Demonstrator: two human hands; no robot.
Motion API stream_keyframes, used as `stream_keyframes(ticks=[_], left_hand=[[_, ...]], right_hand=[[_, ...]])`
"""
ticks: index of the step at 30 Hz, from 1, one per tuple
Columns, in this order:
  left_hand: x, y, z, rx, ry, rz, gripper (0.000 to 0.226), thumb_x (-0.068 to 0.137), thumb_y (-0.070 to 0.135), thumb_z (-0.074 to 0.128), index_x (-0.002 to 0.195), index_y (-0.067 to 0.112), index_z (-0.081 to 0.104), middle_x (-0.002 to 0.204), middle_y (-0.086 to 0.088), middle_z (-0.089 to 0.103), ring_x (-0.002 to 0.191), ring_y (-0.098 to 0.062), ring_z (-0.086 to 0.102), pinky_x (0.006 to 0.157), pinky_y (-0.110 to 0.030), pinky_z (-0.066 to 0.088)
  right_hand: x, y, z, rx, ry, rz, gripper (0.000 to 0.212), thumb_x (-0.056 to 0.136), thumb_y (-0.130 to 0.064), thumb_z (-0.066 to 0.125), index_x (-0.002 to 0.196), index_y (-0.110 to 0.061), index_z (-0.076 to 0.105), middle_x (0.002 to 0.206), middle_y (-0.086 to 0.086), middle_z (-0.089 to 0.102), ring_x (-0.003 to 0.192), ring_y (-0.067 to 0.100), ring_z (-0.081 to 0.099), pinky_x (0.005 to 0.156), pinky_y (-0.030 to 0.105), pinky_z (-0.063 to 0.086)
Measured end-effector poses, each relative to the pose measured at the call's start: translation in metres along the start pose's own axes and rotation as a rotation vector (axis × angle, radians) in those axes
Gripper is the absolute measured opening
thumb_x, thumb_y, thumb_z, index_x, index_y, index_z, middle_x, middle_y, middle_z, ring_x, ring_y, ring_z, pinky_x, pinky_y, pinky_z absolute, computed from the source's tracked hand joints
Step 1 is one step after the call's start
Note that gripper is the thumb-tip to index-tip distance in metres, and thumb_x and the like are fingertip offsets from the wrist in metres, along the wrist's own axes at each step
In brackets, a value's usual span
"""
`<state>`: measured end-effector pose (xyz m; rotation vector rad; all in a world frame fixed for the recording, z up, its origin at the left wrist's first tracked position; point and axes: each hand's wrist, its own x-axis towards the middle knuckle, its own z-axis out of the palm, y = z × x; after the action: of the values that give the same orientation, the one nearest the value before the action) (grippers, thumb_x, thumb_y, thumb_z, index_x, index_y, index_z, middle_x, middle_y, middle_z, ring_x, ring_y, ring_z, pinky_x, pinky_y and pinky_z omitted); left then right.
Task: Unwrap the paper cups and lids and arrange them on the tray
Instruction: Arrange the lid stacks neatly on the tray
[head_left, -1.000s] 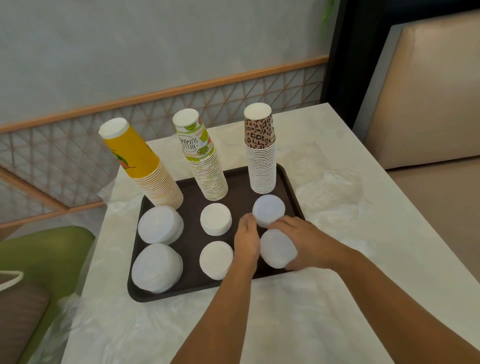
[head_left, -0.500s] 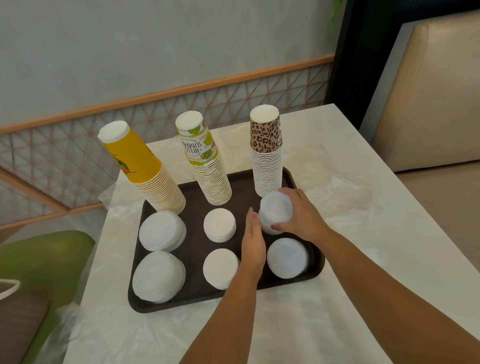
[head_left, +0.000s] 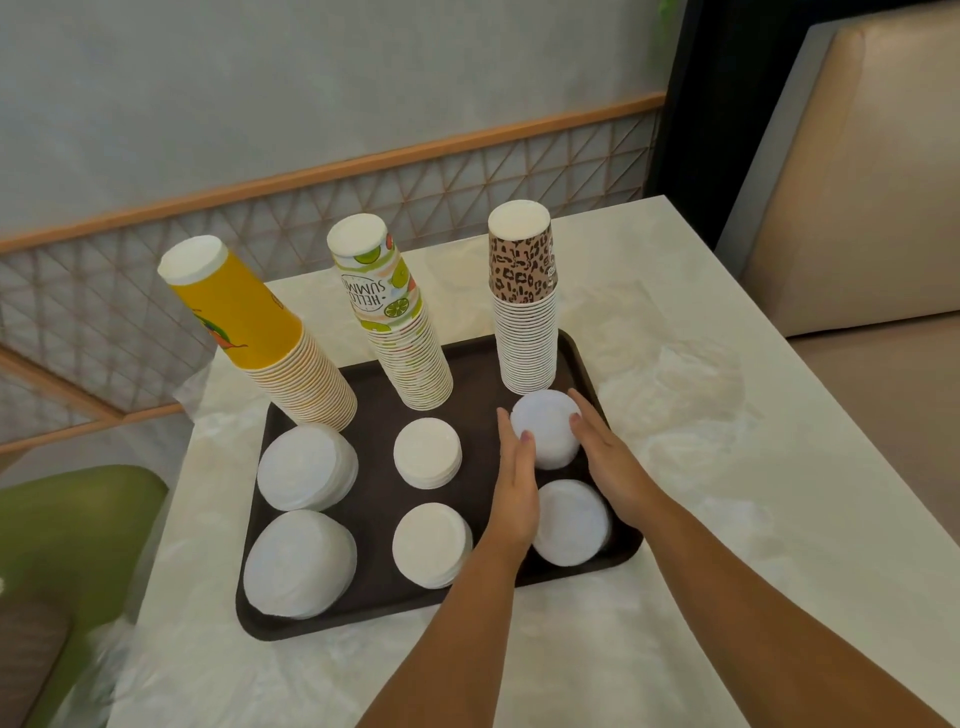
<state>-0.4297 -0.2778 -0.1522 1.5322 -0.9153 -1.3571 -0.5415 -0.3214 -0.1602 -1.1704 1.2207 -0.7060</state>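
Left hand (head_left: 514, 483) and right hand (head_left: 605, 457), fingers straight, press either flank of the short white plastic lid stack (head_left: 545, 427), right of frame centre on the dark brown tray (head_left: 384, 597): likely light, slippery, easily toppled, best steadied low on its sides.

tray (head_left: 374, 613): dark brown | left cup stack (head_left: 270, 332): yellow, orange print | middle cup stack (head_left: 395, 317): white, green lime slices, lettering | right cup stack (head_left: 523, 301): tan with black leopard spots | lid stacks (head_left: 306, 467): white | table (head_left: 727, 415): cream marbled | chair (head_left: 72, 525): green
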Motion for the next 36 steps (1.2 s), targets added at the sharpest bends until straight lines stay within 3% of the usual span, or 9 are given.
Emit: stream_keyframes(ticks=[5,9,22,32,36], left_hand=[[0.003,0.004,0.002,0.009,-0.005,0.0,0.056,0.102,0.04,0.021,0.15,0.029,-0.006,0.159,0.011,0.002,0.144,-0.009,0.008,0.111,-0.022,0.011],[0.006,0.007,0.001,-0.007,-0.008,-0.01,0.057,0.102,0.041,0.022,0.15,0.029,-0.005,0.159,0.009,0.003,0.145,-0.011,0.009,0.114,-0.027,0.011],[0.015,0.021,-0.001,0.037,0.011,-0.122,0.056,0.101,0.046,0.022,0.15,0.034,-0.003,0.159,0.002,0.01,0.145,-0.022,0.014,0.116,-0.038,0.012],[0.016,0.025,-0.003,0.111,0.017,-0.14,0.056,0.101,0.048,0.018,0.15,0.033,-0.003,0.159,0.0,0.012,0.145,-0.025,0.016,0.116,-0.04,0.011],[0.007,0.021,-0.007,0.092,0.092,-0.151,0.059,0.099,0.053,0.019,0.152,0.029,0.007,0.158,0.0,0.017,0.144,-0.022,0.017,0.116,-0.039,0.012]], right_hand=[[0.004,-0.004,0.0,-0.02,0.025,-0.029,0.045,0.102,-0.039,0.029,0.147,-0.033,0.026,0.15,-0.006,0.032,0.134,0.013,0.033,0.102,0.021,0.028],[0.008,-0.006,0.004,-0.055,0.086,-0.058,0.044,0.103,-0.036,0.029,0.146,-0.027,0.03,0.147,-0.001,0.038,0.13,0.014,0.038,0.098,0.02,0.032],[0.029,-0.008,0.014,-0.272,0.307,-0.029,0.042,0.101,-0.035,0.035,0.139,-0.019,0.044,0.138,0.004,0.051,0.125,0.022,0.048,0.103,0.034,0.039],[0.034,-0.017,0.017,-0.284,0.224,0.037,0.048,0.103,-0.035,0.025,0.149,-0.019,0.023,0.151,0.007,0.032,0.137,0.026,0.033,0.111,0.039,0.029],[0.014,-0.018,0.015,-0.245,0.227,0.024,0.055,0.102,-0.042,0.025,0.151,-0.019,0.014,0.156,0.005,0.023,0.142,0.024,0.024,0.114,0.037,0.022]])
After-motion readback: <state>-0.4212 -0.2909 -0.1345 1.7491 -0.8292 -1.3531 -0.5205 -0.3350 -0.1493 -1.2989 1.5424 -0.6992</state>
